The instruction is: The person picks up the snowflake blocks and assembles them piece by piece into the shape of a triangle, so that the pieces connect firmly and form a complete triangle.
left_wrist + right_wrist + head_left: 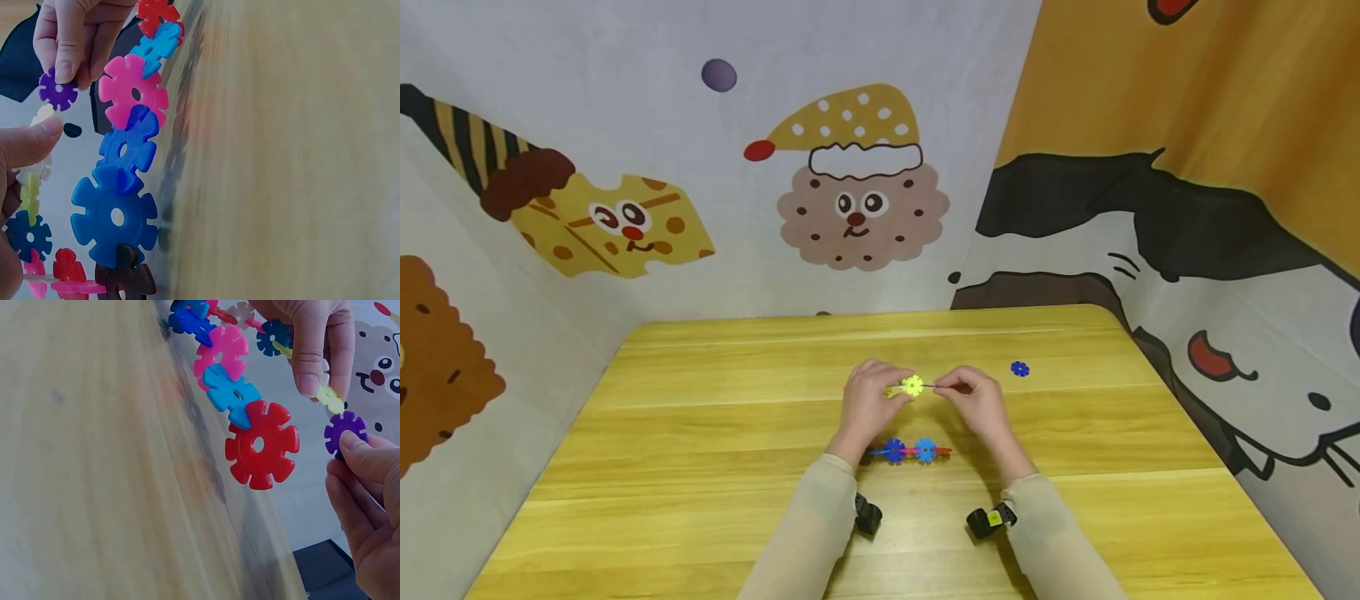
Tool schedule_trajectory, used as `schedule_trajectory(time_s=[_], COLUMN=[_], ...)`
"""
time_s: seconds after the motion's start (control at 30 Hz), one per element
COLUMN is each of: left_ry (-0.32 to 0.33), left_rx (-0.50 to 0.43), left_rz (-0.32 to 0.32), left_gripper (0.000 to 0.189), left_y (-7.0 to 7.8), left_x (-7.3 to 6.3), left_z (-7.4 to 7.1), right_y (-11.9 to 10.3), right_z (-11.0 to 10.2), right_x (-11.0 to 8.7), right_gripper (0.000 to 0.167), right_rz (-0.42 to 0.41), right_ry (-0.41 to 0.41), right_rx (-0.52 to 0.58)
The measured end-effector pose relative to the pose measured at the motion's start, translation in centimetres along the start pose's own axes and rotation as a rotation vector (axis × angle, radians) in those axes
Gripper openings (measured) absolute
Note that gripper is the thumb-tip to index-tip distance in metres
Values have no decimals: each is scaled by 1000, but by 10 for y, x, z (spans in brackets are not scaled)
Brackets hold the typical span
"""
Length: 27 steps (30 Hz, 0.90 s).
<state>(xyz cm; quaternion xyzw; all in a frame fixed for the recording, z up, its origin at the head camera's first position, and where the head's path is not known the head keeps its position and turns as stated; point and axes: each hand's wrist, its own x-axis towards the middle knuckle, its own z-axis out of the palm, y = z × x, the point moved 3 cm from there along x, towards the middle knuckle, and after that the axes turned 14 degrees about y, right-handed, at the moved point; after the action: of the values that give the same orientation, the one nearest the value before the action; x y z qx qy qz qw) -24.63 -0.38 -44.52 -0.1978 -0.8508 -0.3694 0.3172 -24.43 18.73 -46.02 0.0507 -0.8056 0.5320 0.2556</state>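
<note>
My left hand (867,408) pinches a chain of slotted snowflake discs near its end, where a yellow disc (913,385) pokes out past the fingertips. Between thumb and fingers, my right hand (983,408) pinches a purple snowflake disc (344,429). The purple disc's rim meets the yellow disc's edge; whether their slots interlock I cannot tell. From the left hand the chain bends round through a dark blue disc (29,236), pink, red and black ones, then runs along the tabletop via a blue disc (116,215) and a pink disc (133,92) to a red disc (262,445).
A loose blue snowflake disc (1019,368) lies on the wooden table (700,467), beyond the right hand. A cartoon-printed cloth (700,142) hangs behind and at the sides of the table. Small black cameras (868,517) are strapped at both wrists.
</note>
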Motion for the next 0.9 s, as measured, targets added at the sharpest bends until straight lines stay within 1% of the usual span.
schedule_trajectory(time_s=[0.1, 0.23, 0.43, 0.6, 0.7, 0.8, 0.9], left_ry=[-1, 15, 51, 63, 69, 78, 88], left_rx=[-10, -16, -11, 0, 0, -7, -15], left_rz=[1, 24, 44, 61, 86, 114, 128], left_gripper=[32, 32, 34, 35, 35, 35, 36], left_y=[0, 2, 3, 4, 6, 7, 7], left_x=[0, 0, 0, 0, 1, 1, 1], left_z=[1, 1, 3, 4, 5, 5, 5], right_y=[-2, -3, -5, -6, -6, -4, -2], right_z=[1, 2, 4, 4, 4, 4, 5], right_x=[-1, -1, -1, -2, -3, -3, -3], right_gripper=[9, 12, 17, 18, 17, 17, 17], right_rz=[-47, -121, -246, -331, -349, -337, -329], right_ry=[12, 43, 79, 97, 103, 105, 103], right_rx=[-7, -19, -1, 29, 37, 30, 26])
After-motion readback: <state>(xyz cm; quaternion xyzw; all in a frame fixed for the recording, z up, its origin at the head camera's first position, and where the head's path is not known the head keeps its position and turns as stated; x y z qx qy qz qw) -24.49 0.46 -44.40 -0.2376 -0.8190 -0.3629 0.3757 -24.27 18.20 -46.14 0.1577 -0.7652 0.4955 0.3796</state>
